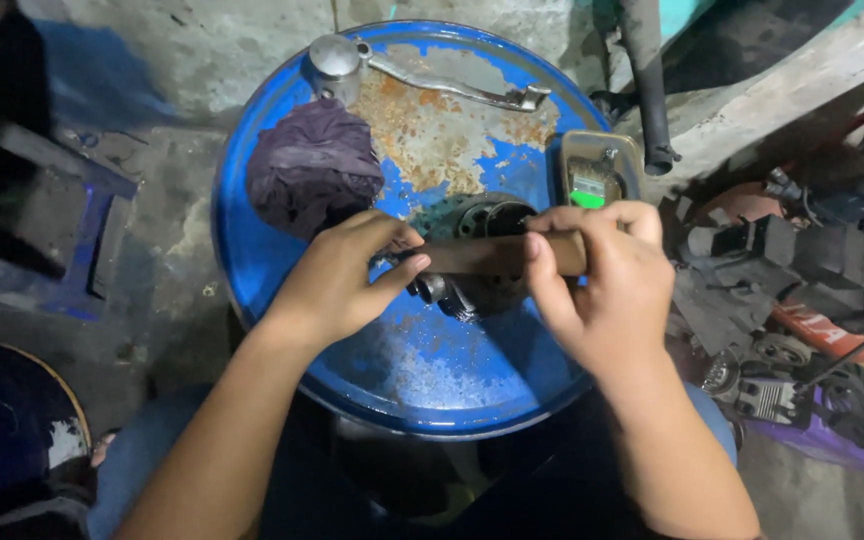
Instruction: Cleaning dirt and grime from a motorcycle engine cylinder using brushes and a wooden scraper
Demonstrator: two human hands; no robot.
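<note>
On the drum top (402,370) a metal part (477,250) is set at centre — cloth (314,165) behind-left, lever (452,85) behind, small case (597,170) right.

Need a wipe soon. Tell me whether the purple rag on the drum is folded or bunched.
Bunched. The purple rag sits in a crumpled heap with loose folds on the blue drum top, beyond the left hand.

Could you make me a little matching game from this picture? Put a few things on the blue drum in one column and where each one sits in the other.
Things:
1. purple rag
2. metal lever
3. small tray
4. wooden handle

Places:
A. held between the left hand and right hand
B. far edge of the blue drum
C. right edge of the drum
D. left part of the drum top

Pairs: 1-D, 2-B, 3-C, 4-A
</note>
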